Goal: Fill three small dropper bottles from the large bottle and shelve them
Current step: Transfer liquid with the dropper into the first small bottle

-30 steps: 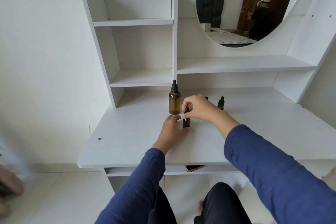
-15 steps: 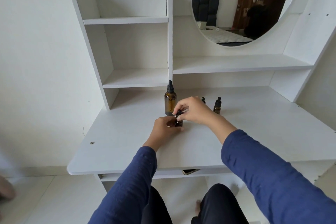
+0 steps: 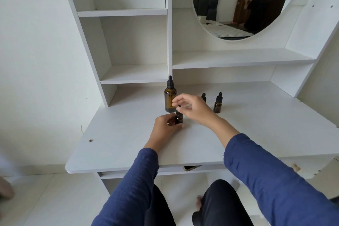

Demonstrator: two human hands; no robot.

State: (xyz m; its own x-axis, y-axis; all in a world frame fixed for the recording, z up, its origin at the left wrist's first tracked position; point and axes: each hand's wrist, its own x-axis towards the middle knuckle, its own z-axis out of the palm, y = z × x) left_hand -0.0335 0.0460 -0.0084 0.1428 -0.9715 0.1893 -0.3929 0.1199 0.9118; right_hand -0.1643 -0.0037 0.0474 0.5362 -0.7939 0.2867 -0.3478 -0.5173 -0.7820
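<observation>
My left fingers [image 3: 171, 124] clamp a small bottle [image 3: 179, 121]; right fingers [image 3: 184, 110] pinch its cap [image 3: 178, 113]; shelf [image 3: 135, 73] bare; barely begun, I reckon.

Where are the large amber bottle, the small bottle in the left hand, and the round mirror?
large amber bottle [image 3: 168, 97]: head view, glass body.
small bottle [image 3: 179, 119]: head view, dark body.
round mirror [image 3: 229, 5]: head view, reflecting glass.

desk [image 3: 119, 143] near-left, far-right: open surface | far centre: large bottle [image 3: 170, 100] upright just behind held bottle [image 3: 179, 119] | right of it: small bottle [image 3: 218, 104]; second small bottle [image 3: 203, 97] half hidden by right hand [image 3: 192, 109], seemingly apart | lower-left shelf bay [image 3: 135, 74]: open front
</observation>
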